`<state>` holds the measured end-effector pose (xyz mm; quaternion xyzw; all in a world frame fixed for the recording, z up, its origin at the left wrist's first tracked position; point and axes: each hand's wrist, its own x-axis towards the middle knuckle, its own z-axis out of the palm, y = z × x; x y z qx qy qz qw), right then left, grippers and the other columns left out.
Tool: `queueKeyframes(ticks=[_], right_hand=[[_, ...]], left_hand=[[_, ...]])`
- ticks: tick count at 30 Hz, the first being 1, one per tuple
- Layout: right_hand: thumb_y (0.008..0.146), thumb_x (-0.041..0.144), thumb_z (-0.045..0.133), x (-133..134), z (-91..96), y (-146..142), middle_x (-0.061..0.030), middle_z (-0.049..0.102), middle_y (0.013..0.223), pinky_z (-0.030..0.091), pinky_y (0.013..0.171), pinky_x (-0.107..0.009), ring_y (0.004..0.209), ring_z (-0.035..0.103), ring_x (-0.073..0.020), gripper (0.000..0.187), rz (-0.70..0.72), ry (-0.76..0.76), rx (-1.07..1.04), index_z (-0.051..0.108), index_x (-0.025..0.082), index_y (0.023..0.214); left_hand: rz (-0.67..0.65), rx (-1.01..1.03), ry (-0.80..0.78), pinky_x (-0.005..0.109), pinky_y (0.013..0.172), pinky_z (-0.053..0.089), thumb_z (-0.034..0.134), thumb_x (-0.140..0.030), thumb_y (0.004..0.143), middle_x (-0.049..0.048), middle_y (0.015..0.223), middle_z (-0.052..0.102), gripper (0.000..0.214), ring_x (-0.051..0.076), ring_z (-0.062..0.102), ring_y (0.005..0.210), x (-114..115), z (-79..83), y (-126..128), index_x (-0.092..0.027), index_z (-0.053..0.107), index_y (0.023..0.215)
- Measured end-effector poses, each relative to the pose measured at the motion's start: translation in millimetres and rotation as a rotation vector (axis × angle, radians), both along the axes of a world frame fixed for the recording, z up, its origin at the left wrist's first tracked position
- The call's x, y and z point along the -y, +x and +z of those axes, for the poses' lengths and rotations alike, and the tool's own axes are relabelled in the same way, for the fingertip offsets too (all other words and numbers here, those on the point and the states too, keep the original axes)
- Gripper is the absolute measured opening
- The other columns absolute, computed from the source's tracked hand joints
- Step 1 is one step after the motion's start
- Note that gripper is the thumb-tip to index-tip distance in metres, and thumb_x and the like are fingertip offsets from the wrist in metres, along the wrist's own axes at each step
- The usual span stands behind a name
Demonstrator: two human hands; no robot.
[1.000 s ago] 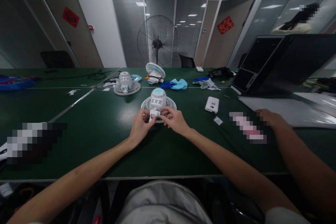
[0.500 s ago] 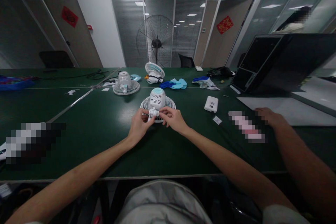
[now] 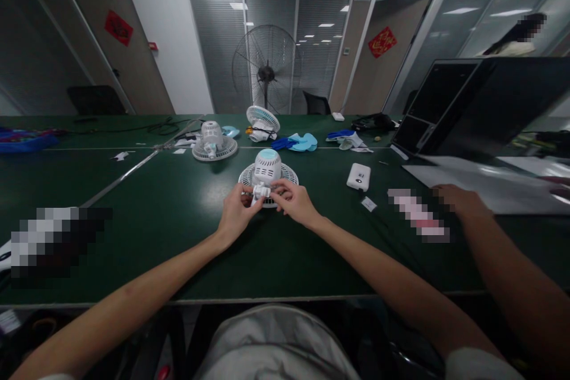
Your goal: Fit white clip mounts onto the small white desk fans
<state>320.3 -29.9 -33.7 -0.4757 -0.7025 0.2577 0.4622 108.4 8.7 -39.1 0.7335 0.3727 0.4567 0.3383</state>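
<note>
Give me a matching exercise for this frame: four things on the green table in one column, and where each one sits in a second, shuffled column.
Things:
1. small white fan
2. white power bank
3. blue fan blades
4. open black case

Places:
A. far right side of the table
B. far side, behind the fan being held
C. between the left hand and right hand
D. just right of the fan being held

Pairs: 1-C, 2-D, 3-B, 4-A

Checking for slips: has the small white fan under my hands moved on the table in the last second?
No. The small white fan sits equally far from the white power bank.
</note>
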Motion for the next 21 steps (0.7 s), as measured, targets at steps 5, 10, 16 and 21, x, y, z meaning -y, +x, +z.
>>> queueKeyframes(ticks=[5,10,16,21], right_hand=[[0.1,0.036,0.066,5.1,5.1,0.5,-0.0084,0.075,0.113,0.063,0.08,-0.034,0.085,0.074,-0.0183,0.024,-0.023,0.223,0.209,0.071,0.021,0.118],[0.105,0.046,0.053,1.7,2.1,-7.0,-0.0055,0.075,0.089,0.055,0.046,-0.022,0.059,0.071,-0.014,0.035,-0.008,-0.067,-0.024,0.071,0.017,0.106],[0.101,0.029,0.064,8.2,2.5,1.5,-0.008,0.073,0.118,0.062,0.081,-0.034,0.089,0.074,-0.0186,0.025,-0.016,0.286,0.286,0.065,0.022,0.125],[0.105,0.025,0.057,7.3,2.3,-2.8,-0.0082,0.074,0.113,0.059,0.09,-0.036,0.102,0.071,-0.0218,0.018,-0.075,0.373,0.398,0.066,0.02,0.12]], left_hand=[[-0.003,0.019,-0.005,0.033,0.063,0.06,0.077,-0.039,0.085,0.0063,0.092,0.077,0.031,0.023,0.075,0.074,2.4,4.1,0.4,-0.019,0.058,0.099],[-0.003,0.007,0.001,0.031,0.058,0.057,0.076,-0.04,0.086,0.0057,0.089,0.077,0.031,0.023,0.075,0.071,4.0,5.6,0.6,-0.019,0.058,0.1],[0.006,0.006,-0.014,0.032,0.062,0.059,0.077,-0.039,0.084,0.0058,0.09,0.076,0.032,0.022,0.075,0.073,-0.2,1.4,0.4,-0.019,0.057,0.098],[-0.004,0.024,-0.023,0.032,0.063,0.059,0.077,-0.038,0.084,0.0061,0.09,0.076,0.031,0.022,0.075,0.073,0.1,0.9,1.3,-0.019,0.057,0.099]])
